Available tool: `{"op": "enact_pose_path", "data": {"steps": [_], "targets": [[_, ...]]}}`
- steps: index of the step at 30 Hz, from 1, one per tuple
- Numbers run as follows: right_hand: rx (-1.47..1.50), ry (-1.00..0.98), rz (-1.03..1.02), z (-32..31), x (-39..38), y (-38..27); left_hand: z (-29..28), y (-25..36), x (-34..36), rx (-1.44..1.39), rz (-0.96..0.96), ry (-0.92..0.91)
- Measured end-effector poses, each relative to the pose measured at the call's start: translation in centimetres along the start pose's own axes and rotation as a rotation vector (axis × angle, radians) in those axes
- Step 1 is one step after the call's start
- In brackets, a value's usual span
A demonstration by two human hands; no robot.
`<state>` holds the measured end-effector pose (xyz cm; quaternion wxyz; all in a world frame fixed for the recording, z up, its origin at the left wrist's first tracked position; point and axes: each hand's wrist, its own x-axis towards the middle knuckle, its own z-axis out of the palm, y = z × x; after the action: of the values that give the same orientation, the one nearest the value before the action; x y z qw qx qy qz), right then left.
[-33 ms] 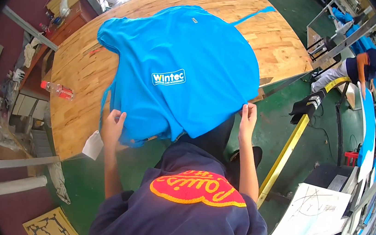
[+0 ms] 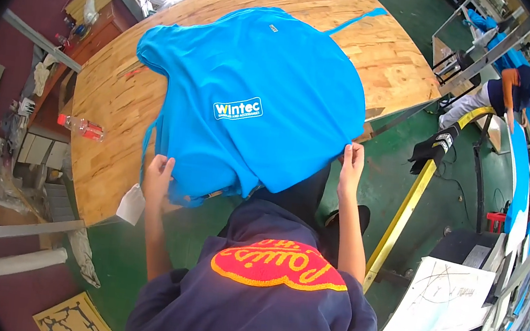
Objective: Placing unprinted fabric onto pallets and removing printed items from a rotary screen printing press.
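A large bright blue fabric cover (image 2: 299, 97) with a printed white-bordered label lies spread over the wooden table, its near edge hanging past the table toward me. Narrow blue straps trail from its far right and left sides. My left hand (image 2: 159, 176) is closed at the near left edge, thumb and fingers pinching the fabric. At the near right edge, my right hand (image 2: 352, 165) pinches a corner of the same cover. Between my hands the cloth sags in soft folds.
The round-edged wooden table (image 2: 108, 167) carries a plastic bottle (image 2: 83, 127) with a red cap at left. A white paper tag (image 2: 132, 204) hangs at its near edge. To the right are a yellow metal bar (image 2: 402, 227), a white board (image 2: 435, 309) and a co-worker (image 2: 515, 93) bending over blue material.
Hardly anything differs. My right fingertips sit very slightly higher, and the cover's near edge has shifted a little with them.
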<state>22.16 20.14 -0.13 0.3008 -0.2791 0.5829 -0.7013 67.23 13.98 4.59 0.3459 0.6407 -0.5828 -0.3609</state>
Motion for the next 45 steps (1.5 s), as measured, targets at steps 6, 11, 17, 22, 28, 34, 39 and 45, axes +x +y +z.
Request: {"op": "enact_pose_path", "data": {"steps": [6, 11, 17, 22, 28, 34, 39, 45], "targets": [[-0.068, 0.042, -0.118, -0.2, 2.8, -2.9, -2.3, 0.0, -1.6, -0.715, -0.232, 0.003], [-0.229, 0.050, -0.250, 0.0, 5.0, -4.1, -1.8, -1.2, -2.4, -0.775, -0.203, -0.012], [-0.027, -0.123, 0.236, -2.2, 3.0, -0.7, -0.7, -2.1, -4.4, -0.725, -0.277, 0.069], [0.007, -0.315, 0.375, -2.7, 0.2, 1.1, -0.4, 1.7, -6.5, -0.502, -0.280, -0.022], [-0.054, -0.445, 0.300, -4.0, 1.1, 1.9, -2.1, 1.0, -5.1, 0.099, -0.123, -0.066], [-0.071, -0.415, 0.268, -4.6, 0.6, 0.9, 4.2, 15.7, 4.3, 0.326, 0.560, 0.149], [0.008, -0.213, 0.237, -2.8, 0.2, -1.1, 17.9, 24.1, 17.9, 0.283, 1.033, -0.171], [0.073, -0.172, 0.241, -1.6, 0.4, -0.1, 29.8, 24.0, 29.9, 0.350, 1.278, -0.377]]}}
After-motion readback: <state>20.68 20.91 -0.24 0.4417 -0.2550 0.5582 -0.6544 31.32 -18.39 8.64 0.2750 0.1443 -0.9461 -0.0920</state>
